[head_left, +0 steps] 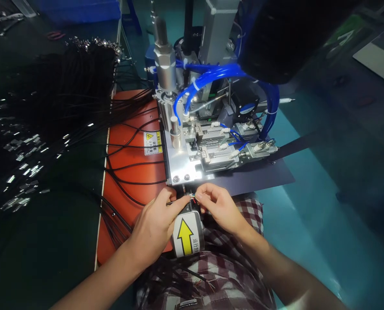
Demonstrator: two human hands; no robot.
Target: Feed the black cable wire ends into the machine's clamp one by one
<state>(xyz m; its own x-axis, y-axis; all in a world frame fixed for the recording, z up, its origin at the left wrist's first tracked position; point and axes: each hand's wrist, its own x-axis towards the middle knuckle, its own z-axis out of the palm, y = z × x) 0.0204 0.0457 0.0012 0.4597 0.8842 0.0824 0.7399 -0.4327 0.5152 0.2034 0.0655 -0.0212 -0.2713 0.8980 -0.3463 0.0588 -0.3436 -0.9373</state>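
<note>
My left hand (155, 219) is closed at the front of the machine, its thumb pressed down by a small metal fixture (191, 196). What lies under its fingers is hidden. Across from it, my right hand (219, 209) pinches the thin coloured wires (195, 199), which show red and green or blue between the two hands. Below them, a white label with a yellow arrow (186, 237) covers a rounded housing. Black cables (137, 164) run from the left across the orange board (132, 112) to the machine's metal plate (181, 165).
Bundles of black cables with shiny metal ends (20, 174) are heaped on the dark table at left. Blue air hoses (218, 72) arch over the machine's cylinders (218, 161). A dark object (276, 38) hangs at upper right. Loose cables (192, 273) lie across a checked garment (230, 275).
</note>
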